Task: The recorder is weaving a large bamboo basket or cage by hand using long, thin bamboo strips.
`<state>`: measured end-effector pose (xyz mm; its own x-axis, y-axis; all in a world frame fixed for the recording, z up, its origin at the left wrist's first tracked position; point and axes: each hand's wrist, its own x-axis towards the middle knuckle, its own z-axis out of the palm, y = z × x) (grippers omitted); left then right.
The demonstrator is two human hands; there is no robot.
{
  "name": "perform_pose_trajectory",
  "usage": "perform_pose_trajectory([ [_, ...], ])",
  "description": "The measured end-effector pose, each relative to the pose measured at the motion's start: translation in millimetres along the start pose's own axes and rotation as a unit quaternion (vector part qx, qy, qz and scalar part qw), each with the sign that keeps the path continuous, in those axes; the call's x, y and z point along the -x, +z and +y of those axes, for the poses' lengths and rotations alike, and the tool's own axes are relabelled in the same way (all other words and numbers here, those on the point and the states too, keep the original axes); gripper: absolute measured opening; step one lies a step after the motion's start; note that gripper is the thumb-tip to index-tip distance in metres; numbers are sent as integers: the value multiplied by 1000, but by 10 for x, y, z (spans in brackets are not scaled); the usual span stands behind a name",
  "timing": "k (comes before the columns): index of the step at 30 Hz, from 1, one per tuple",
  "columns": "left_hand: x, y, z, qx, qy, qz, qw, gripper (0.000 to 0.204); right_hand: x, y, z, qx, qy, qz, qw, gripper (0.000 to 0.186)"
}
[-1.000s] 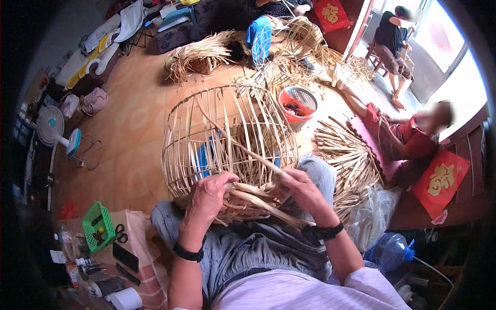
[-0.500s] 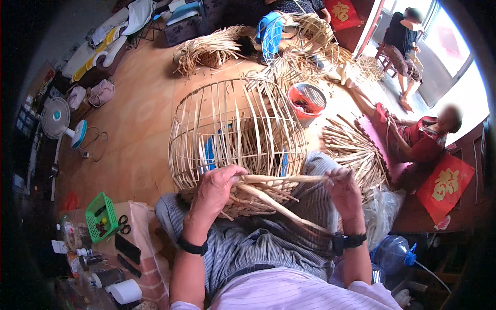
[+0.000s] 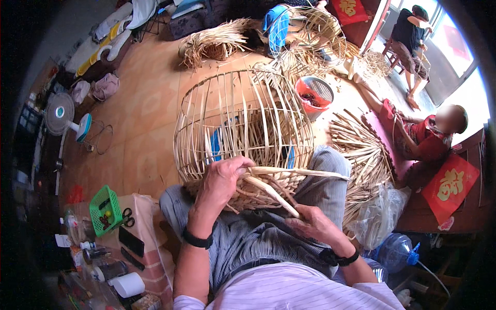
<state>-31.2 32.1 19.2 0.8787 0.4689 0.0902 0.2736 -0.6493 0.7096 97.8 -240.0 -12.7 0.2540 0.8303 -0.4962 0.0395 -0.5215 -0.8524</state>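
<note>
A partly woven wicker basket [image 3: 247, 137] is set at the person's knees, its densely woven part against the lap and its widely spaced ribs turned away. A blue object [image 3: 216, 145] is seen through the ribs. Over the woven part, a pale flat strip [image 3: 305, 171] is pinched near one end between the thumb and curled fingers of the left hand [image 3: 221, 181]; its other end is left loose above the right knee. Whether the basket is also gripped by that hand cannot be told. A thicker strip [image 3: 273, 192] is slanted down from beside the left hand, and its lower end is held by the right hand [image 3: 316, 224], whose fingers are closed on it.

Beyond the right knee, a spread of cut stalks [image 3: 359, 147] is laid on the floor, near a pink mat [image 3: 383, 135] on which a person in red [image 3: 431, 139] is seated. Behind the basket, a red bin [image 3: 314, 112] is placed. On the left, a cloth-covered table [image 3: 155, 230] is occupied by a green plastic basket [image 3: 105, 211], black-handled scissors [image 3: 127, 218] and a dark phone [image 3: 132, 242].
</note>
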Motion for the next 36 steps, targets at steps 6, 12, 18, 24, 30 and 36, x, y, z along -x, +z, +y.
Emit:
perform_pose_trajectory([
  [6, -16, 49, -46, 0, 14, 5, 1000, 21, 418, -193, 36, -6, -48, -25, 999, 34],
  [12, 22, 24, -83, -63, 87, 2, 994, 29, 697, -353, -676, -355, -56, -56, 931, 25],
  [18, 133, -16, 63, -77, 152, 30, 985, 35, 418, -580, -982, -423, -140, -49, 894, 44],
  [24, 133, 291, -49, -82, 94, 104, 987, 32, 72, -703, -896, -560, -341, 0, 755, 55],
  [30, 139, 336, -5, -90, 63, 126, 986, 21, -645, -275, -674, -182, -192, 57, 963, 41],
  [36, 112, 290, -16, -128, 110, 133, 977, 17, -1009, -294, -905, -285, -218, 87, 929, 23],
])
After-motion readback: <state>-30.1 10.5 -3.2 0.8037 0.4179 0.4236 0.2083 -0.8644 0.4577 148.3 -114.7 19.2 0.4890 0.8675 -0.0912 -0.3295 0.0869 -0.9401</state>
